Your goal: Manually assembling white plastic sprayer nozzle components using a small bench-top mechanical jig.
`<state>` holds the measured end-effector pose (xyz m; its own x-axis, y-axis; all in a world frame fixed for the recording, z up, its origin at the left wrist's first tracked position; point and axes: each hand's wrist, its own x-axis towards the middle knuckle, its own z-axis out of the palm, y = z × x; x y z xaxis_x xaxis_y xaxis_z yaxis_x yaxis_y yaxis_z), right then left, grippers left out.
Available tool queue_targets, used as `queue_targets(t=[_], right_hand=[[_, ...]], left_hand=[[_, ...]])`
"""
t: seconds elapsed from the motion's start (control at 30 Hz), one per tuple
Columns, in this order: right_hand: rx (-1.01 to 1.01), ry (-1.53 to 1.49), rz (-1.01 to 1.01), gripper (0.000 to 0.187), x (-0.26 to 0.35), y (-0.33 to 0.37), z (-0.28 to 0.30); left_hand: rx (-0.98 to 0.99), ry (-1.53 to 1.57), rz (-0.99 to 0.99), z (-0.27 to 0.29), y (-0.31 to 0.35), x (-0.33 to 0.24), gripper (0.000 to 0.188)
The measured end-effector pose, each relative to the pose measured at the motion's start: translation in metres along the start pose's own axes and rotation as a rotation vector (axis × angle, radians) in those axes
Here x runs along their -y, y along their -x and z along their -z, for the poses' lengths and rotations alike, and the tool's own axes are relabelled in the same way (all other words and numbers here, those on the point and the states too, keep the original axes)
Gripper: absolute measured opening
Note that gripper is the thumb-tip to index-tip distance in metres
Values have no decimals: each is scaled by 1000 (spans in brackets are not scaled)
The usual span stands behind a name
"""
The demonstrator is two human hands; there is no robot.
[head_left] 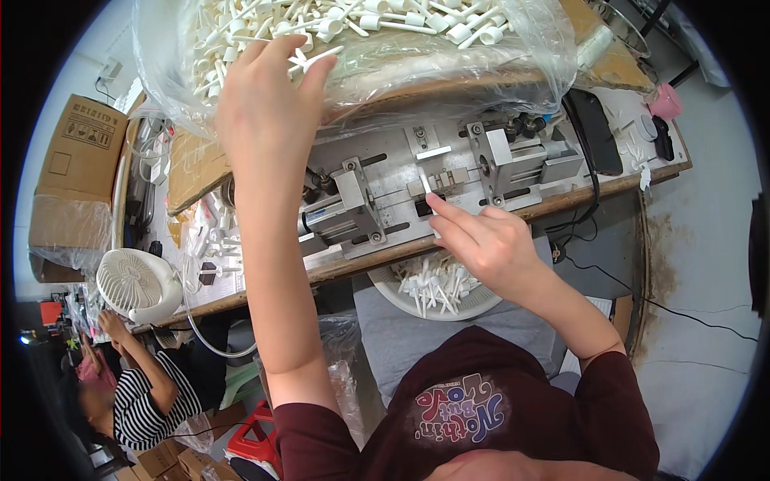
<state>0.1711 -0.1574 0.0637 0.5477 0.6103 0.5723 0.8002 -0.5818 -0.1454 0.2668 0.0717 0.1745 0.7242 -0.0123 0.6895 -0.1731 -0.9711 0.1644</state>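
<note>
My left hand [273, 100] reaches over a heap of white plastic scoops [385, 18] in a clear plastic bag. Its thumb and forefinger are apart, with scoop handles showing between and beneath them; the other fingers are partly hidden. My right hand [489, 244] is at the front of a metal fixture [449, 183], its fingertips on the end of a white plastic scoop [425, 178]. The handle points away from me into the small central holder. Two metal cylinder units, a left one [341, 208] and a right one [521, 160], flank that holder.
Under the bench edge, a white basket [385, 290] holds more scoops. A white fan [132, 284] stands at the left, near a cardboard box [80, 152]. A black phone [592, 128] and cables lie at the right. Another person [152, 393] sits at the lower left.
</note>
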Motion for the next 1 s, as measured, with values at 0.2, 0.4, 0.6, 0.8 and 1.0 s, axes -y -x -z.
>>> queue_targets(t=[0.2, 0.4, 0.6, 0.8, 1.0], right_hand=[[76, 31, -12, 18, 4, -12, 2], [129, 105, -7, 16, 4, -13, 5], [22, -189, -52, 21, -13, -51, 26], [-237, -296, -122, 28, -67, -173, 26], [148, 112, -119, 49, -110, -268, -37]], left_hand=[[261, 126, 152, -22, -11, 13, 35], [174, 578, 267, 5, 5, -8, 31], [101, 757, 201, 36, 34, -5, 26], [20, 624, -18, 45, 82, -23, 34], [183, 658, -53, 38, 128, -48, 37]])
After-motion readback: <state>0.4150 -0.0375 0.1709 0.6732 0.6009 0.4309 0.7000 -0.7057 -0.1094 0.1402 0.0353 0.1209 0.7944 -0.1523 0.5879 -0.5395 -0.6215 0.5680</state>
